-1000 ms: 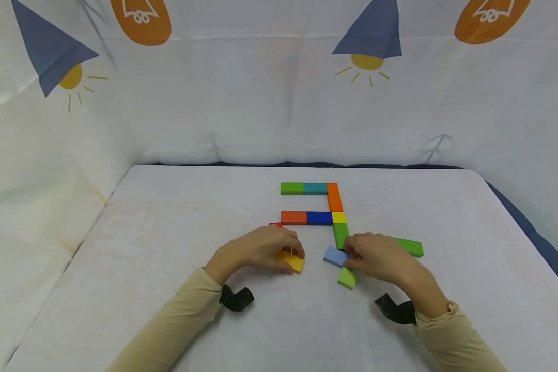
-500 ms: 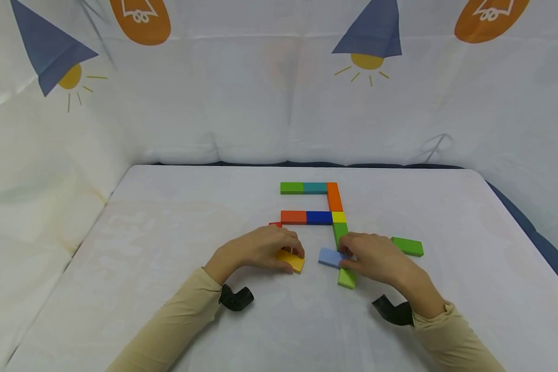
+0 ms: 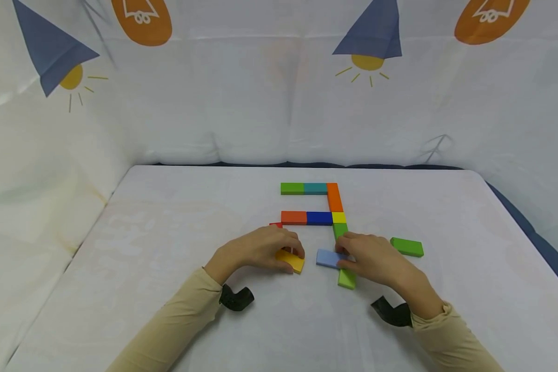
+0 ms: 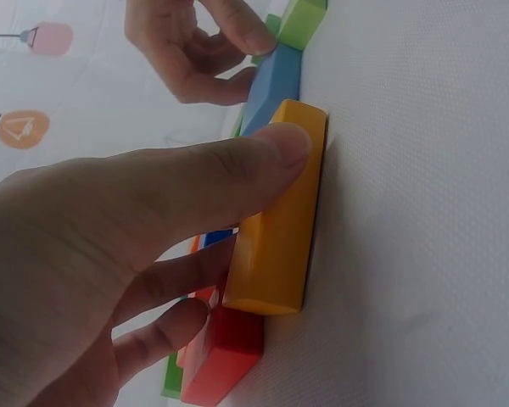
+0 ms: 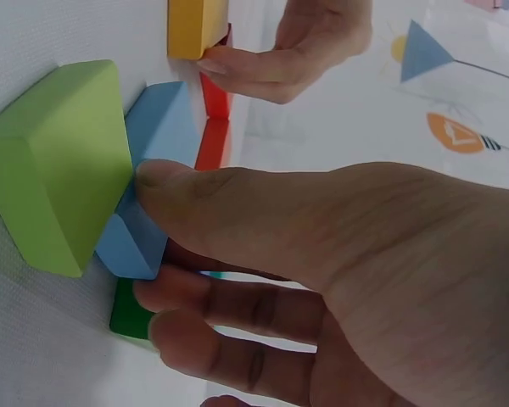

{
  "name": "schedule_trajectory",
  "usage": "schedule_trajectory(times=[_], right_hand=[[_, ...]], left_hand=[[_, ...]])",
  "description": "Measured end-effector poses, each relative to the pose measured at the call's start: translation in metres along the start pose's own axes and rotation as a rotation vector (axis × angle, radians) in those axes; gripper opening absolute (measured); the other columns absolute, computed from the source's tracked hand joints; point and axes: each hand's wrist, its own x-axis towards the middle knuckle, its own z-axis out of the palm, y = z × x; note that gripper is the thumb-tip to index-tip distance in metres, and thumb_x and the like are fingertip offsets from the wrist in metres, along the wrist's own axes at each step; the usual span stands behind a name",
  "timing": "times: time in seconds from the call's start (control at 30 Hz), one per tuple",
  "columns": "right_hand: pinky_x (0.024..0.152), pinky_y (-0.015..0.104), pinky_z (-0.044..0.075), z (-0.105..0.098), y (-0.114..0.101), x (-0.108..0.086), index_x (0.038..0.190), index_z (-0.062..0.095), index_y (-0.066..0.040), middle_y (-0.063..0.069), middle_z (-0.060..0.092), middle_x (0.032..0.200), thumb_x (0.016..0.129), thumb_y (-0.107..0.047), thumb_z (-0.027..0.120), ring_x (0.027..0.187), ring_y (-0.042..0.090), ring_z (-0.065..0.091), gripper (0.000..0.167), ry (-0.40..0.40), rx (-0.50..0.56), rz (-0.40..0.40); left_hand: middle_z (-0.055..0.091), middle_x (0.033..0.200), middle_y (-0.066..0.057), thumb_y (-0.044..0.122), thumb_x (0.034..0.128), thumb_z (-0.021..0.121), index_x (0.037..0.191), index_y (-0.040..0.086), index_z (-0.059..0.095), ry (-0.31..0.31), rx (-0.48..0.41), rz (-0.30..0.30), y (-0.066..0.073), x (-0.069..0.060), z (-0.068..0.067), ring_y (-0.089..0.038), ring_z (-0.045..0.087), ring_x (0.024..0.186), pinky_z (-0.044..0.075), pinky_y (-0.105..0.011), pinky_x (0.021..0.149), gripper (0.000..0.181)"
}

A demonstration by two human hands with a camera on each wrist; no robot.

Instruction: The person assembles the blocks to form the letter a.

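My left hand pinches a yellow-orange block lying on the white table, thumb on the near side. In the left wrist view a red block stands just beyond it. My right hand holds a light blue block between thumb and fingers, its left end pointing at the yellow-orange one with a gap between. Right below the blue block lies a light green block. Above it a green block is partly covered by the right fingers.
Farther back, an orange-red block, a dark blue block and a small yellow block form a row. Behind them are a green block, a teal block and an orange block. One loose green block lies to the right.
The right hand has slid the light blue block a little left and turned it straighter. The light green block has turned slightly too. The left hand has stayed in place.
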Motion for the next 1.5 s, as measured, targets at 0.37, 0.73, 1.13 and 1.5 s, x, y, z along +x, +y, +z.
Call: schedule_trajectory(times=[0.37, 0.73, 1.13, 1.5], right_hand=[[0.071, 0.027, 0.052, 0.005, -0.003, 0.001, 0.104, 0.067, -0.016, -0.003, 0.06, 0.096, 0.083, -0.025, 0.072, 0.074, 0.008, 0.053, 0.023, 0.006, -0.008, -0.027], [0.064, 0.019, 0.045, 0.011, -0.005, 0.003, 0.105, 0.066, -0.017, -0.004, 0.057, 0.093, 0.084, -0.022, 0.071, 0.069, 0.007, 0.049, 0.022, 0.031, 0.018, -0.042], [0.069, 0.024, 0.05, 0.014, -0.003, 0.007, 0.107, 0.064, -0.017, -0.004, 0.058, 0.098, 0.085, -0.02, 0.07, 0.071, 0.006, 0.052, 0.022, 0.096, 0.036, -0.11], [0.068, 0.022, 0.049, 0.015, -0.005, 0.009, 0.104, 0.065, -0.016, -0.003, 0.058, 0.097, 0.085, -0.019, 0.07, 0.07, 0.006, 0.052, 0.02, 0.118, 0.044, -0.154]], left_hand=[[0.064, 0.101, 0.011, 0.029, 0.0819, 0.074, 0.108, 0.019, 0.067, -0.001, -0.015, 0.005, 0.001, -0.001, 0.003, -0.004, 0.055, 0.091, 0.046, -0.016, 0.084, 0.029], [0.065, 0.102, 0.01, 0.028, 0.081, 0.075, 0.107, 0.018, 0.067, 0.002, -0.042, 0.0, 0.0, -0.002, 0.004, -0.005, 0.056, 0.09, 0.047, -0.016, 0.085, 0.03], [0.063, 0.102, 0.007, 0.03, 0.0805, 0.075, 0.105, 0.018, 0.069, -0.003, -0.037, 0.005, 0.0, -0.001, -0.001, -0.007, 0.055, 0.092, 0.047, -0.018, 0.085, 0.028], [0.061, 0.1, 0.007, 0.032, 0.08, 0.075, 0.104, 0.02, 0.071, -0.008, -0.015, 0.024, -0.002, -0.001, -0.001, -0.007, 0.054, 0.093, 0.045, -0.02, 0.087, 0.028]])
